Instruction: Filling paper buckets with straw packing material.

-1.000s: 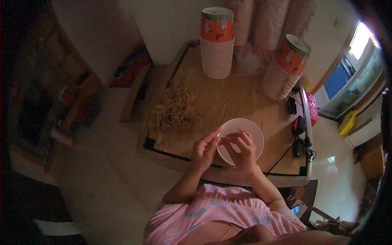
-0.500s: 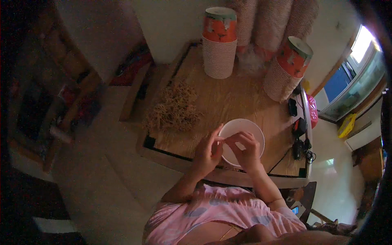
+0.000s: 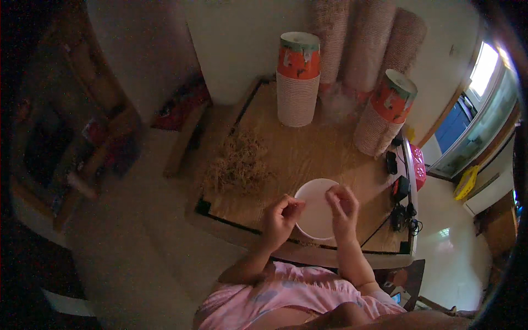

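A round white paper tub (image 3: 317, 212) stands near the front edge of the wooden table, its mouth facing up. At its left rim is my left hand (image 3: 281, 219), thumb and fingertips pinched together. My right hand (image 3: 344, 210) is over the right side of the mouth, its fingers also closed in a pinch. The two hands are apart. Whatever the fingertips hold, if anything, is too small to make out. Left of the tub lies a loose heap of brown, stringy dried plant material (image 3: 242, 162), with neither hand touching it.
At the back of the wooden table (image 3: 330, 151) stand two stacks of upside-down orange-and-green paper tubs (image 3: 298, 60), (image 3: 393, 99). Behind them lean long plastic-wrapped stacks of tubs (image 3: 367, 49). Along the right edge lie dark small devices and cables (image 3: 404, 214), beside a pink basket (image 3: 418, 168).
My hands have moved apart from close together over the tub, the left to its left rim and the right to its right side. The whole view has shifted slightly.
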Demonstrator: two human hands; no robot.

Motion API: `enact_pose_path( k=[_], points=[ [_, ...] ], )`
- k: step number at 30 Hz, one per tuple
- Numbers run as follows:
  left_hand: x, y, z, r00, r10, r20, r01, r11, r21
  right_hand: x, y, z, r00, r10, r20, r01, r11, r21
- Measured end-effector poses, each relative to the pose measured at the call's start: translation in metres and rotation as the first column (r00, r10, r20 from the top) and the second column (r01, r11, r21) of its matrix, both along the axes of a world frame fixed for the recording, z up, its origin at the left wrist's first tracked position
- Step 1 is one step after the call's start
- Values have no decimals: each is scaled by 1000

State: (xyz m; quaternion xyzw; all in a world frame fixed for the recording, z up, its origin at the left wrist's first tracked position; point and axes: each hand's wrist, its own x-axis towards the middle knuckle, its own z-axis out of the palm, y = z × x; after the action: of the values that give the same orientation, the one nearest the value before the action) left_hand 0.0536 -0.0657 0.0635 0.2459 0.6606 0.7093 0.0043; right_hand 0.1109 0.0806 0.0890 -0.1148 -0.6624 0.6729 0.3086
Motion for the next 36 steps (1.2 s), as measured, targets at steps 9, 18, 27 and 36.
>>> enact_pose_path(
  k=[9,18,27,36],
  points=[
    [-5,-5,15,988,-80,-133,47,970,-239,-1,22,28,933,313,179,-343,620,705],
    [-35,-101,51,944,-84,-319,-61,906,-419,52,30,44,999,54,-7,-43,851,524],
    [-121,-153,-39,868,411,-278,-407,269,-873,52,37,29,977,-90,195,-36,827,562],
    [-24,27,35,895,-445,-19,444,895,-44,-12,26,28,993,80,92,-121,604,788]
  ],
)
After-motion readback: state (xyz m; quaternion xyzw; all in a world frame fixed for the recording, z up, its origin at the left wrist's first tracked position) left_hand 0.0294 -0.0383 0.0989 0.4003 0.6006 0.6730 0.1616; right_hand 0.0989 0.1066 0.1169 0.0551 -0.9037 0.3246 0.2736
